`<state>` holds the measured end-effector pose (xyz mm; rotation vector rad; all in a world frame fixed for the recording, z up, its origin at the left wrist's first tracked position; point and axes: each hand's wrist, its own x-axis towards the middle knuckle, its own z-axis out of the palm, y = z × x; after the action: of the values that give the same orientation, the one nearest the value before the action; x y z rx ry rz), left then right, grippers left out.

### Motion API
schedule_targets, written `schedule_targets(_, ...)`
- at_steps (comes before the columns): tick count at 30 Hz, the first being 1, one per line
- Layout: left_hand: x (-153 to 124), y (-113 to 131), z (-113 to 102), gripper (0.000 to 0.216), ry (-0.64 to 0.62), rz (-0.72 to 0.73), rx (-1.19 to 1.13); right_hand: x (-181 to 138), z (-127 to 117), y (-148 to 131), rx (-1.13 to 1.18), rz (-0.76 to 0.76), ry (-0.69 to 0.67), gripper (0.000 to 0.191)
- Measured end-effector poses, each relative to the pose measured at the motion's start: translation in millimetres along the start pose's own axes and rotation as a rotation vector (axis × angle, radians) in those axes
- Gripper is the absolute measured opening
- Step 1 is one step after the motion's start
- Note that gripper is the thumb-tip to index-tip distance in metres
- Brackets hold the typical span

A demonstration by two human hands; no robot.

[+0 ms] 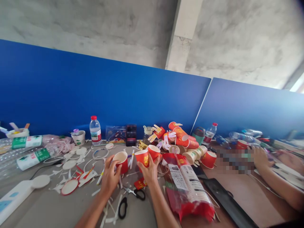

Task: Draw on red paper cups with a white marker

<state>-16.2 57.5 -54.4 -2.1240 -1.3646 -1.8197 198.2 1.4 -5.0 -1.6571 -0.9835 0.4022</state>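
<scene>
My left hand (109, 178) grips a red paper cup (121, 161) with a white inside, tipped toward me. My right hand (149, 171) grips a second red paper cup (142, 157) just beside it. A third red cup (154, 151) stands right behind the right-hand cup. Black-handled scissors (129, 197) lie on the grey table (59, 209) under my wrists. Cut paper strips and white discs (71, 164) litter the table to the left.
A pile of red and cream cups (187, 144) and a plastic sleeve of cups (190, 190) lie right. A water bottle (95, 130) stands at the blue partition (118, 95). Another person's arm (275, 180) rests far right. Empty bottles (28, 152) lie left.
</scene>
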Motion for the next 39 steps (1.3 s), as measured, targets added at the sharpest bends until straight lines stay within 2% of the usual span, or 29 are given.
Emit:
schedule_targets(9, -1.3, 21.5, -6.6, 0.018, -0.018, 0.082, 0.001, -8.1, -9.9, -22.6, -0.060, 0.023, -0.078, 0.088)
schedule_targets(12, -2.0, 23.6, -8.8, 0.020, -0.055, 0.060, -0.024, -9.0, -8.3, -17.8, -0.041, 0.007, -0.105, 0.088)
schedule_targets(17, -2.0, 26.8, -11.6, 0.025, -0.111, 0.035, -0.067, -8.7, 1.2, -2.1, -0.077, -0.045, -0.075, 0.092)
schedule_targets(22, -0.4, 28.6, -12.3, 0.024, -0.064, 0.011, -0.101, -9.0, 6.1, 0.5, -0.137, -0.016, -0.106, 0.096)
schedule_targets(28, 2.4, 32.7, -16.0, 0.024, 0.022, 0.040, -0.080, -9.9, 1.3, -4.8, -0.064, -0.063, -0.080, 0.098)
schedule_targets(34, 3.0, 35.9, -17.2, 0.024, 0.013, 0.009, -0.090, -10.8, 5.6, 1.1, 0.013, -0.103, -0.147, 0.111)
schedule_targets(39, 3.5, 35.3, -16.9, 0.023, 0.039, 0.045, -0.098, -8.4, 1.8, -0.3, 0.051, -0.139, -0.070, 0.114)
